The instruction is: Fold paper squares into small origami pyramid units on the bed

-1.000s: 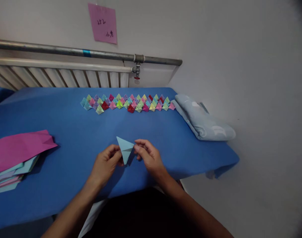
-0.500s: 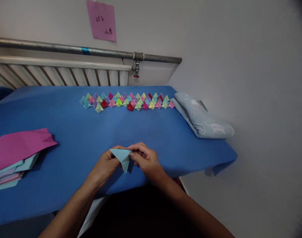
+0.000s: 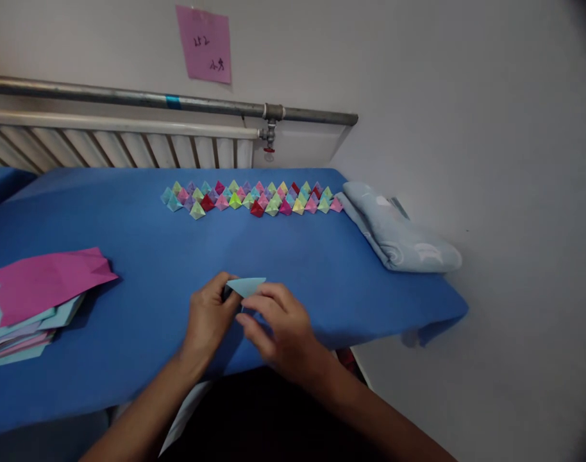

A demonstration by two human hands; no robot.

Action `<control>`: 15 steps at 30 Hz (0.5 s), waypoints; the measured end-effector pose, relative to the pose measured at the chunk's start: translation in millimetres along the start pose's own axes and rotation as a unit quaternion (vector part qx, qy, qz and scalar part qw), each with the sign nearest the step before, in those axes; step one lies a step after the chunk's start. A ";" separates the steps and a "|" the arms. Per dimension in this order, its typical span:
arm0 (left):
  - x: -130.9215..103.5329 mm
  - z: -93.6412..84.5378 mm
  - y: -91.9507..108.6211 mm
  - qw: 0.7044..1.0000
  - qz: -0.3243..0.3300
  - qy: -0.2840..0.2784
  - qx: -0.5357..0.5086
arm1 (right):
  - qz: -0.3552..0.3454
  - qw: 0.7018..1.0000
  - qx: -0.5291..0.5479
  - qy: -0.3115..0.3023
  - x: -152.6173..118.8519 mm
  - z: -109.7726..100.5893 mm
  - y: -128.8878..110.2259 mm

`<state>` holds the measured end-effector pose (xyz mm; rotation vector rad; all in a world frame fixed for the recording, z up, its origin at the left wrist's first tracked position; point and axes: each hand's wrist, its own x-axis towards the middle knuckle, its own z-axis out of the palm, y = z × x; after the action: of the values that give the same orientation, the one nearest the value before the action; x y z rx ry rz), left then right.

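Observation:
A light blue folded paper (image 3: 246, 287) is held just above the near part of the blue-covered table (image 3: 143, 256). My left hand (image 3: 210, 314) grips it from the left, thumb on the near side. My right hand (image 3: 279, 324) is at its right and lower side, fingers bent and spread apart, fingertips at the paper's lower part. That lower part is mostly hidden behind the right fingers. Further back, rows of small folded paper pieces (image 3: 235, 200) in many colours lie side by side on the cloth.
At the left lies a stack of coloured paper (image 3: 66, 314) with a magenta sheet (image 3: 52, 282) on top. A folded pale blue blanket (image 3: 403, 237) rests at the right end. Behind the table are a radiator (image 3: 168, 151), a metal pipe (image 3: 216, 104) and a pink note (image 3: 205, 45) on the wall.
The folded paper has tilted, so its lower point no longer shows. My right hand has come lower and nearer, its thumb now apart from the fingers. The view has shifted slightly.

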<state>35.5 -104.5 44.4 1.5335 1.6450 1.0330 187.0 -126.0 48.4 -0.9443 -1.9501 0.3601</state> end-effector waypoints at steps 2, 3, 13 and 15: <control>0.1 2.8 2.5 1.000 0.010 0.014 0.007 | -0.026 0.999 -0.045 0.006 1.6 6.6 2.8; 0.1 4.3 3.1 1.000 0.014 0.020 0.009 | -0.029 0.998 -0.061 0.015 2.5 9.8 5.7; 1.6 18.2 -2.3 0.994 0.074 0.079 0.028 | 0.016 0.990 -0.141 -0.001 13.2 16.3 24.2; 2.2 20.9 -3.0 0.988 0.108 0.097 0.058 | 0.028 0.988 -0.152 -0.020 15.2 17.7 27.0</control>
<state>52.1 -99.9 31.9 1.7665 1.7214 1.2548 180.5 -94.8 32.4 -1.1956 -2.0555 0.1153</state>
